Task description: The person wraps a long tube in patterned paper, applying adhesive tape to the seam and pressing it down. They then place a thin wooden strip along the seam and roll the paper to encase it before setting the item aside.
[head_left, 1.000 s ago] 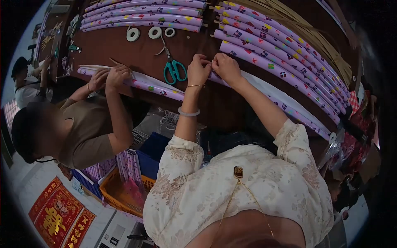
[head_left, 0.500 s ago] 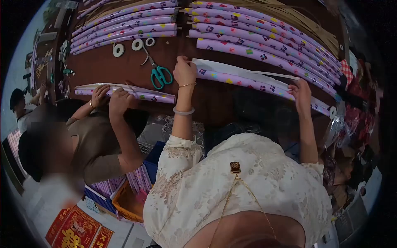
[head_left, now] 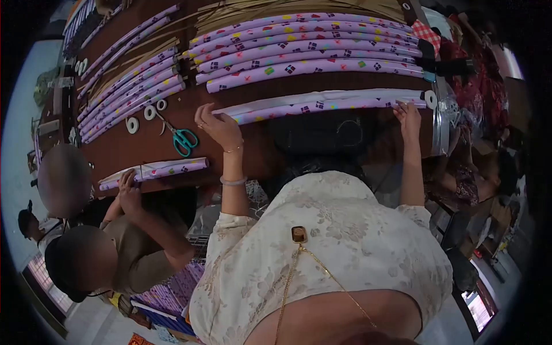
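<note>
While we lean over the near edge of the brown tabletop [head_left: 270, 155], both our hands sit on one long purple patterned roll [head_left: 322, 104] that lies along that edge, with a white paper strip [head_left: 322, 96] running along its far side. Left hand [head_left: 215, 123] is at the roll's left end; its fingers [head_left: 201, 110] are spread and pressed flat on the paper, not closed around it. Right hand [head_left: 407, 115] is at the roll's right end, fingers together, tips touching the roll; whether they pinch the wrap we cannot tell. A white tape ring [head_left: 430, 99] lies just beside the right hand, at the tabletop's corner.

Beyond the roll, a row of finished purple rolls [head_left: 310, 49] lies side by side, near but apart from it. A second batch of rolls [head_left: 129, 86] lies to the left, further off. Teal-handled scissors [head_left: 183, 138] rest left of our left hand, well apart from it, with three small tape rolls [head_left: 146, 114] past them.

A co-worker [head_left: 123, 253] in a brown top bends over the left part of the tabletop, one hand [head_left: 129, 192] pressed on a shorter purple roll [head_left: 155, 171].
</note>
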